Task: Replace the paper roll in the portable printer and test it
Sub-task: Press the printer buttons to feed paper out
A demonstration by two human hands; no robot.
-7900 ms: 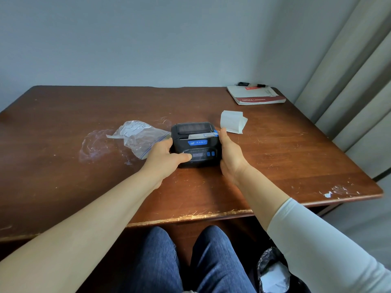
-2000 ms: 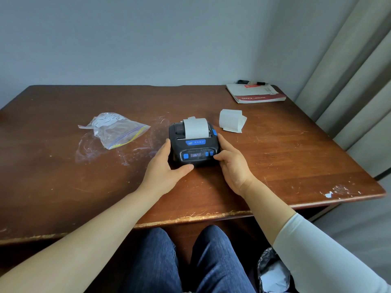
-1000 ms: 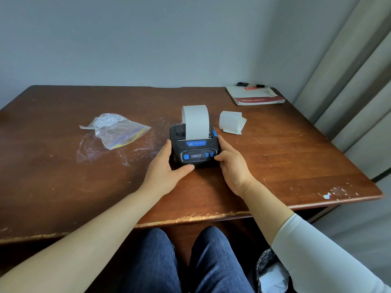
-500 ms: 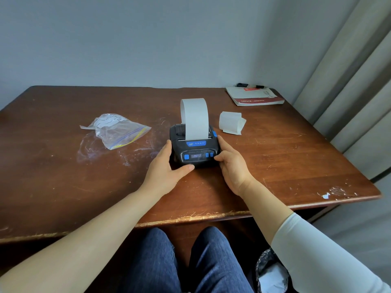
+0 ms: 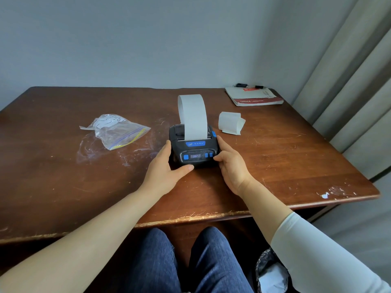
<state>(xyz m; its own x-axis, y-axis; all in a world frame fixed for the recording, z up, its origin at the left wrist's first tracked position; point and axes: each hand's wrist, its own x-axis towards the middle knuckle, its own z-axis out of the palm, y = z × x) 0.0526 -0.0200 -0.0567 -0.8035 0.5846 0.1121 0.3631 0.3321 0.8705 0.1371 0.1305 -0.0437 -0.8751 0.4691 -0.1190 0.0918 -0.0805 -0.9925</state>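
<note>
Here, mid-frame, the left hand (image 5: 163, 172) and right hand (image 5: 231, 166) gripped the printer (image 5: 193, 151) on the bench (image 5: 63, 176), fingers clasped around its sides, a paper strip (image 5: 193, 115) curling upward.

Your table (image 5: 275, 157) is dark brown wood with a worn sheen, scratched all over, its varnish chipped pale along the near edge and at the right corner. Your printer (image 5: 193, 149) is matt black plastic with glossy blue buttons. The strip (image 5: 193, 115) rising from it is smooth, plain white paper, like the loose piece (image 5: 230, 123) beside it. Your bag (image 5: 115, 130) is clear, crinkled, shiny plastic. The booklet (image 5: 254, 96) has a smooth paper cover. Your trousers (image 5: 186, 265) are blue denim cloth.
</note>
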